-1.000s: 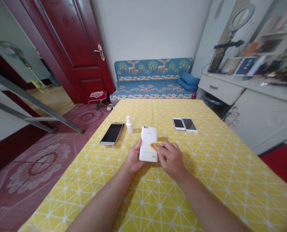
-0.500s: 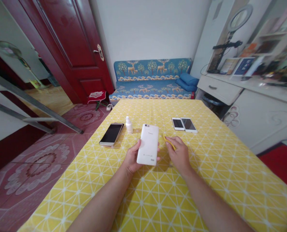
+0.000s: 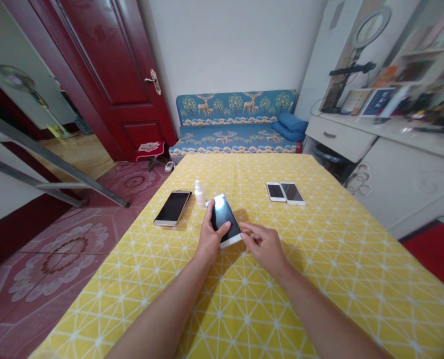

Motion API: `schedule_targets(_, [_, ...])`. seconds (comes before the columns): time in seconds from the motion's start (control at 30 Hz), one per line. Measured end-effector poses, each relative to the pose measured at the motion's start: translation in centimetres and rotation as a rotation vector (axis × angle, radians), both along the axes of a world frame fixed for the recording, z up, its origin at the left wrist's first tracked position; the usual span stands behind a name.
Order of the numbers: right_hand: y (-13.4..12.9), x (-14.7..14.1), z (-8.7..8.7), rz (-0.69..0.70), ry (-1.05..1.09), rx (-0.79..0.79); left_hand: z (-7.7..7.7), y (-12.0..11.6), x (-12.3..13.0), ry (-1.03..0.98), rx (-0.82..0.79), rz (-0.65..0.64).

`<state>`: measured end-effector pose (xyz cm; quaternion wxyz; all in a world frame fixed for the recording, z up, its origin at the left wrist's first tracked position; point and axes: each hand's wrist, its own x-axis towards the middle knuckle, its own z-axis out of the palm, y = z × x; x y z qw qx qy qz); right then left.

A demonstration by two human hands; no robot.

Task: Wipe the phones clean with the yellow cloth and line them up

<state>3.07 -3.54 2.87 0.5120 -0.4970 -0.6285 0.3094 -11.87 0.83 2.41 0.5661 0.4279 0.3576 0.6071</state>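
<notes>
My left hand (image 3: 210, 235) holds a white smartphone (image 3: 224, 215) above the table, its thumb across the lower part of the dark screen, which faces up. The phone is tilted and light glints off its upper end. My right hand (image 3: 263, 243) pinches the lower right corner of the phone between thumb and fingertips, the other fingers curled. No yellow cloth shows in that hand; whether it is hidden I cannot tell. Just beyond the phone stands a white spray bottle (image 3: 199, 194). Left of it lies a gold-edged smartphone (image 3: 173, 208), screen up.
Two white phones, a smaller one (image 3: 275, 192) and a larger one (image 3: 292, 193), lie side by side on the yellow patterned tablecloth (image 3: 244, 299), right of my hands. A blue sofa (image 3: 236, 124) stands behind the table, a white cabinet (image 3: 412, 179) to the right.
The white phone has been turned from its back to its screen side and tilted. My right hand has moved left to its corner; the yellow cloth it held no longer shows.
</notes>
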Motion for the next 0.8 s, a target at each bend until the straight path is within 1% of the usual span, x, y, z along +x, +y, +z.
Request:
schedule_targets(0.07, [0.1,-0.3,0.0,0.027,0.180,-0.180,0.1,0.0,-0.1,0.057,0.061,0.042])
schedule_targets(0.1, [0.2,-0.4,0.0,0.031,0.252,-0.238,0.2,0.0,-0.1,0.074,0.085,0.048])
schedule_targets(0.2, [0.3,-0.6,0.3,0.028,0.355,-0.303,0.7,-0.3,-0.1,0.082,0.134,0.066])
schedule_targets(0.33, [0.3,-0.3,0.5,0.055,0.338,-0.353,1.1,-0.5,0.2,0.072,0.140,0.049])
schedule_targets(0.47, [0.1,-0.4,0.4,0.079,0.334,-0.362,1.0,-0.4,0.4,0.037,0.108,0.040])
schedule_targets(0.6, [0.1,-0.5,0.4,0.099,0.397,-0.310,0.7,-0.4,0.4,-0.100,-0.021,-0.010])
schedule_targets(0.7, [0.5,0.3,0.5,0.032,0.454,-0.250,0.4,-0.5,0.4,-0.148,-0.055,-0.089])
schedule_targets(0.8, [1.4,2.4,0.5,-0.126,0.533,-0.173,0.2,-0.8,0.2,-0.081,-0.004,-0.214])
